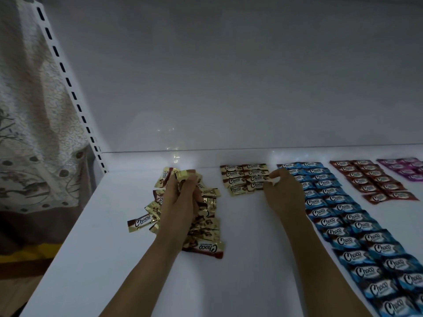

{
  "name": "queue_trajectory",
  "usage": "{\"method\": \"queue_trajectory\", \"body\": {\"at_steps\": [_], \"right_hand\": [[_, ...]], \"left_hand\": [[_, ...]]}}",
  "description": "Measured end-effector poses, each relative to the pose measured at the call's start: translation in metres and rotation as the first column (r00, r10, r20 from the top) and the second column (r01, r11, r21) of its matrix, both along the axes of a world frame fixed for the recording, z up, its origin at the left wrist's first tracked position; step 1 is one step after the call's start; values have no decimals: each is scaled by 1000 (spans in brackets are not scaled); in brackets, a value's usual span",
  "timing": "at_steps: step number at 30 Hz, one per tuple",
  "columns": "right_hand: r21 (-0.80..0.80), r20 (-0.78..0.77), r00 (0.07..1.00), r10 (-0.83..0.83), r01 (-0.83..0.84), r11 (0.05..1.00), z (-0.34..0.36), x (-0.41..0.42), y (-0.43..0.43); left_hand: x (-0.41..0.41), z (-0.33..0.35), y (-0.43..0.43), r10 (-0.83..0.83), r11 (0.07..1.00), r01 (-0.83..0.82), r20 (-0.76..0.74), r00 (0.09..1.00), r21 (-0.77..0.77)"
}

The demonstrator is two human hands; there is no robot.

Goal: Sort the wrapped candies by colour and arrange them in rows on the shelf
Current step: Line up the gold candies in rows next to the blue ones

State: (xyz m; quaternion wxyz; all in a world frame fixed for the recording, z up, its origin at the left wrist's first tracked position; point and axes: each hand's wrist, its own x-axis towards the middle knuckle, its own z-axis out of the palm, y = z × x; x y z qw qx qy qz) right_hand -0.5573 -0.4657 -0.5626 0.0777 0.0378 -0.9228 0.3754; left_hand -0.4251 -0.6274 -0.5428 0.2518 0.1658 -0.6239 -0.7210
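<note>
A loose heap of gold-wrapped candies [207, 225] lies on the white shelf [103, 236] left of centre. My left hand [180, 197] is over the heap and grips a bunch of gold candies [183, 175] at its far end. Two short columns of gold candies [243, 177] lie further right. My right hand [282, 193] pinches the near right candy [257, 185] of those columns between thumb and fingers. Two long columns of blue candies [350, 223] run down the right side, partly behind my right hand.
Two columns of red candies [375, 181] and a group of purple candies [405, 168] lie at the far right. The shelf's white back wall [229, 76] stands behind. A slotted upright [68, 83] and a patterned curtain [29, 110] are at the left.
</note>
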Motion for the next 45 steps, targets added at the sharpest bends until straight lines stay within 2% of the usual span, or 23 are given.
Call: {"method": "queue_trajectory", "body": {"at_steps": [2,7,10,14,18,22,27,29,34,35,37,38,39,40,42,45], "right_hand": [[61,-72,996,49,-44,997,2,3,-3],[263,-166,911,378,-329,907,-4,7,-13],[296,-178,880,441,-379,877,-10,6,-14],[261,-210,877,432,-376,889,-10,6,-17],[282,-203,874,441,-379,881,-10,10,-19],[239,-299,904,307,-241,941,-3,6,-11],[365,-200,939,280,-193,911,-7,-5,1],[353,-191,941,278,-199,914,-9,-5,0],[331,-193,944,266,-193,924,-8,-2,-1],[277,-227,939,258,-192,941,-6,0,-3],[-57,-257,926,275,-298,953,4,9,-10],[-274,-200,916,348,-393,878,14,17,-15],[-460,-131,876,464,-468,754,22,24,-20],[-565,-89,821,565,-508,650,27,29,-24],[-606,-56,753,655,-547,577,29,38,-30],[-631,-64,775,629,-519,576,25,37,-33]], "left_hand": [[0,-1,-1,-43,999,43,7,999,8],[-1,-2,2,-90,995,91,15,996,-45],[-2,-2,2,-71,996,71,10,997,-44],[-1,-2,1,-50,999,50,2,999,-15],[-2,-3,1,-57,996,58,12,998,-72],[-1,-4,0,-83,994,85,24,996,-66],[-1,-4,0,-117,993,118,40,992,-14],[-2,-5,0,-107,994,107,30,994,-8],[-4,-11,-1,-101,973,105,32,994,-204],[-3,-11,-1,-111,967,116,33,993,-228],[-3,-10,0,-131,953,131,17,991,-272],[-2,-9,0,-138,947,133,4,990,-292],[-2,-9,0,-141,939,132,-7,990,-317],[-2,-10,-1,-139,930,128,-10,990,-346],[-1,-9,-1,-141,918,129,-5,990,-375],[0,-2,2,-147,950,138,-9,989,-278]]}}
